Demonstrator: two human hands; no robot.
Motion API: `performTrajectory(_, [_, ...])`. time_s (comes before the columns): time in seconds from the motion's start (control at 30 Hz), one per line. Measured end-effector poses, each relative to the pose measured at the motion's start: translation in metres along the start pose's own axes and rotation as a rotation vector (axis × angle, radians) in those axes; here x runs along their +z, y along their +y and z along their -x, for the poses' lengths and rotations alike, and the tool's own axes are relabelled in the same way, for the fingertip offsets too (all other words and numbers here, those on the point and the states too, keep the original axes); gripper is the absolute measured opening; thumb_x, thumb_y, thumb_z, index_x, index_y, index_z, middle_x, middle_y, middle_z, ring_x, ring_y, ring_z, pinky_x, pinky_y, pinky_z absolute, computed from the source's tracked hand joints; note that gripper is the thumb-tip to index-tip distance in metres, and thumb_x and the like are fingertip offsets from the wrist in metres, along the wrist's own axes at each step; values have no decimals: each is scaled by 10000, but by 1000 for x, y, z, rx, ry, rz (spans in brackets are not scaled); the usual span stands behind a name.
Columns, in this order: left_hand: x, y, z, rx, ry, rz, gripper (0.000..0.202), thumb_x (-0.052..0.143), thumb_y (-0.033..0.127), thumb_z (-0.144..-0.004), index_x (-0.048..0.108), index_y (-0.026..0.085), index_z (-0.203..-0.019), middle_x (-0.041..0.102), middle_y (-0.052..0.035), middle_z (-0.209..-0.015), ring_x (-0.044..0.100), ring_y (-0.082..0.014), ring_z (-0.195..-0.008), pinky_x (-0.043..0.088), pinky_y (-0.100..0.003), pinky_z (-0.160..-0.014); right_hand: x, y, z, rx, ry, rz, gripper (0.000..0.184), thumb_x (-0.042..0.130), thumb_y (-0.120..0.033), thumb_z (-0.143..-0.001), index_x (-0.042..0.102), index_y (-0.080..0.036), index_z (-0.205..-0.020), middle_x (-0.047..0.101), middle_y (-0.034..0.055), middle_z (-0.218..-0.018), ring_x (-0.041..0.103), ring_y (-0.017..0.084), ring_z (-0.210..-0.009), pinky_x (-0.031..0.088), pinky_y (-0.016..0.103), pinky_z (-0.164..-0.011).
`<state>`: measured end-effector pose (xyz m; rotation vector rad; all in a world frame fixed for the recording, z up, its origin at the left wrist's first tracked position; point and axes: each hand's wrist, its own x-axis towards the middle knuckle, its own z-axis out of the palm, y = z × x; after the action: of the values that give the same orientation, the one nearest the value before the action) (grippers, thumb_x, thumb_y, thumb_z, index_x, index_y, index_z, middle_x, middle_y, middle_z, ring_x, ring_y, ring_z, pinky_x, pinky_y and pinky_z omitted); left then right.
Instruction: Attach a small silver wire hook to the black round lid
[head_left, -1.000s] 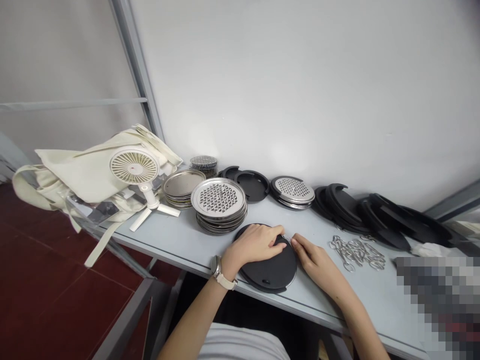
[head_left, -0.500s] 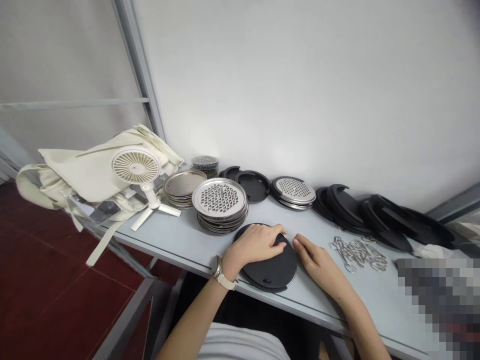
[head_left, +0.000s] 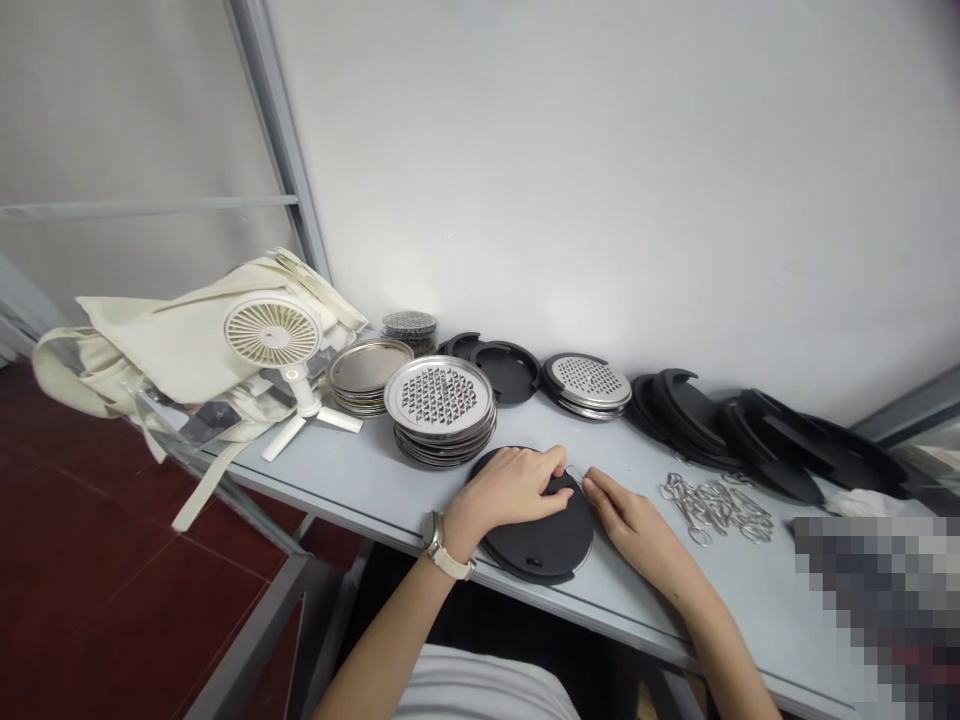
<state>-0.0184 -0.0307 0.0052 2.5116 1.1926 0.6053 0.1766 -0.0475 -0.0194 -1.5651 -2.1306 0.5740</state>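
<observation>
A round black disc [head_left: 547, 540] lies on the grey table [head_left: 360, 480] near its front edge. My left hand [head_left: 510, 490], with a watch on the wrist, rests on top of the disc with its fingers curled over the far rim. My right hand [head_left: 626, 515] is at the disc's right edge, fingertips pinched on a small metal wire ring [head_left: 576, 470] at the rim. A pile of loose metal wire rings [head_left: 716, 505] lies to the right of my right hand.
Behind the disc stand stacks of perforated metal plates [head_left: 439, 400], plain metal plates [head_left: 367, 368], a grater stack [head_left: 589, 380] and black discs [head_left: 750, 430] along the white wall. A white desk fan [head_left: 274, 340] and a cream bag [head_left: 165, 350] sit at the left end.
Both hands stay at the disc's far rim; the fingers shift slightly around the small ring. Nothing else has moved.
</observation>
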Motion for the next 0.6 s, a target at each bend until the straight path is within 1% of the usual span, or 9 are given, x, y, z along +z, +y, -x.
performTrajectory(0.13, [0,0,0,30,-8,22,166,535,354,-852,477,221,-934,557,61,-654,542,-115,-575,320,-238,-541,-1,-1,0,-10,-9,-2,290,292,-410,-945,399,-245,-731,501,-29,-596,484,162,-553,378,253,-557])
performTrajectory(0.23, [2,-1,0,16,-1,34,178,546,365,-843,485,224,-934,561,62,-655,549,-119,-583,329,-235,-546,-1,-2,-1,-11,-12,-1,296,292,-412,-944,397,-245,-724,507,-27,-594,486,165,-551,375,256,-555])
performTrajectory(0.43, [3,0,-2,-27,1,9,320,570,387,-825,500,218,-1088,590,46,-690,592,-147,-645,359,-245,-572,-3,0,0,-8,-37,-29,303,296,-396,-947,433,-238,-729,537,-18,-618,515,165,-579,382,256,-576])
performTrajectory(0.6, [2,0,-3,-8,-14,10,298,544,365,-842,572,254,-1117,621,33,-720,598,-146,-669,376,-235,-602,-5,-1,1,-13,-51,-60,311,299,-394,-952,461,-232,-742,589,-1,-667,535,167,-613,389,254,-591])
